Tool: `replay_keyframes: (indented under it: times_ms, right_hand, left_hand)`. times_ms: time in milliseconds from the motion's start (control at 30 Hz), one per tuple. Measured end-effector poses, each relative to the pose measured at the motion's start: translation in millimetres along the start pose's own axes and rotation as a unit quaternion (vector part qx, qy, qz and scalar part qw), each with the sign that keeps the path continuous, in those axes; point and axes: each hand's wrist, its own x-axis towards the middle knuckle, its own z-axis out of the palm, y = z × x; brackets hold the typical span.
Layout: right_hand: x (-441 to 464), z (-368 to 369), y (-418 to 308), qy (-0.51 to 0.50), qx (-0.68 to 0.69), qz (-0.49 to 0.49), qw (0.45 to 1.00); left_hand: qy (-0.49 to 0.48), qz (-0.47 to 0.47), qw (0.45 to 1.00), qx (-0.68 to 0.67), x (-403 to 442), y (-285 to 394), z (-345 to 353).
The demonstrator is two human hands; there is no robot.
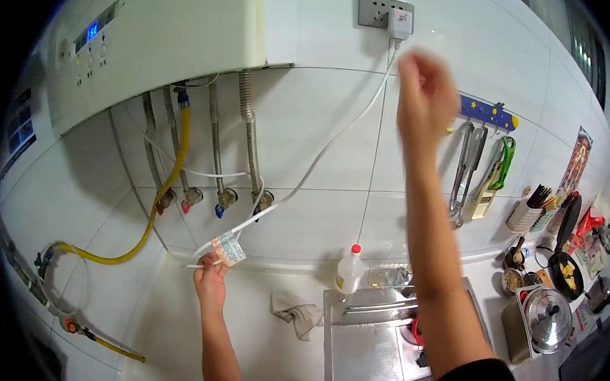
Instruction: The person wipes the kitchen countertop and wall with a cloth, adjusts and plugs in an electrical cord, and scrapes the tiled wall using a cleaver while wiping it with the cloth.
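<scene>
My left hand (211, 289) pinches a loop of the white power cord (330, 142) low against the tiled wall. A printed paper label (229, 249) hangs on the cord beside my fingertips. From there the cord runs up to a white plug (399, 25) seated in the grey wall socket (373, 11). My right hand (424, 98) is raised just below and to the right of the plug, apart from it. Motion smears its fingers, so their hold is unclear. Above left hangs a white water heater (166, 42) with a lit display.
Metal hoses (249, 124) and a yellow gas hose (176, 169) drop from the heater to valves. Below are a grey cloth (298, 314), a red-capped bottle (350, 271) and a steel sink (362, 360). Utensils hang from a blue rack (487, 114); a lidded pot (548, 319) stands right.
</scene>
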Motion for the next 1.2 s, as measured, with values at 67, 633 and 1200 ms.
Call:
replay_keyframes:
  times_ms: [67, 633, 1200]
  right_hand:
    - [72, 31, 98, 0.051, -0.237, -0.124, 0.962]
    - [166, 70, 141, -0.228, -0.513, 0.051, 0.826]
    - [175, 2, 107, -0.398, -0.242, 0.141, 0.874]
  left_hand:
    - [-0.031, 0.004, 0.999, -0.023, -2, -3, -3]
    - [-0.021, -0.015, 0.996, 0.082, -10, -11, -1]
    - [-0.105, -0.019, 0.964, 0.245, -19, 25, 2]
